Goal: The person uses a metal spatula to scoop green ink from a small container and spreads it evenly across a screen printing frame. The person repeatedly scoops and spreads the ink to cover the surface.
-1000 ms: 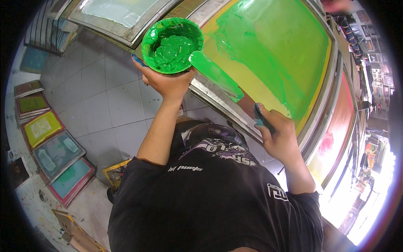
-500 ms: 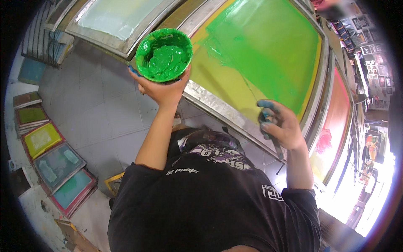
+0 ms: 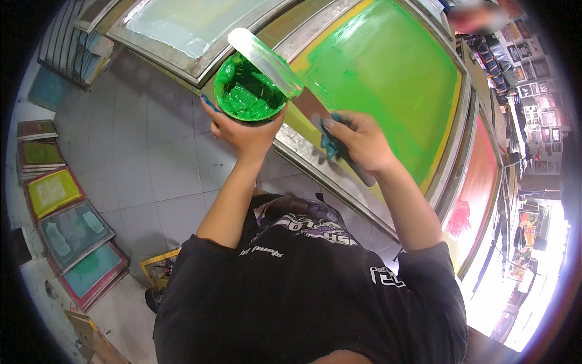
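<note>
Closest to us came our black shirt (image 3: 303, 291), then the action: our left hand (image 3: 245, 136) was cupped under and around the green tub (image 3: 220, 85), thick green paint (image 3: 245, 106) inside! Our right hand (image 3: 361, 142) was wrapped tight round the handle of the spatula (image 3: 312, 104), its blade slanting across the tub's mouth; rim contact, we couldn't tell. Beyond lay the green-smeared screen (image 3: 330, 167), and to its left a pale screen (image 3: 182, 27).
</note>
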Demonstrator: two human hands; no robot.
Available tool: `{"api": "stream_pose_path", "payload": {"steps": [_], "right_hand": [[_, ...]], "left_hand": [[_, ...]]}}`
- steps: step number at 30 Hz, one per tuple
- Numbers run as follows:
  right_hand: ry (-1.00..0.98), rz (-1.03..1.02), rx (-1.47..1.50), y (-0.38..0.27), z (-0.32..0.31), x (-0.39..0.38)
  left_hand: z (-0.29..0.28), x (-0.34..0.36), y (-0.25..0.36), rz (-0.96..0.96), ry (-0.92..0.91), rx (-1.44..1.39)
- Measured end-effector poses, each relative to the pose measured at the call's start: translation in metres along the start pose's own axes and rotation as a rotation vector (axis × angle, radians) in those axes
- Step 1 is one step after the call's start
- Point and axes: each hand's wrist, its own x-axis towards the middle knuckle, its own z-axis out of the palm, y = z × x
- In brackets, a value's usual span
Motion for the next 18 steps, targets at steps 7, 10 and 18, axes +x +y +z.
{"api": "stream_pose_path", "payload": {"steps": [7,10,18], "right_hand": [[0.024,-0.027,0.074,0.006,0.018,0.026],[0.007,-0.013,0.036,0.003,0.022,0.026],[0.07,0.036,-0.108,0.009,0.022,0.025]], "left_hand": [[-0.005,0.002,0.006,-0.071,-0.028,-0.062],[-0.004,0.002,0.004,-0.06,-0.025,-0.081],[-0.004,0.001,0.005,-0.085,-0.045,-0.041]]}}
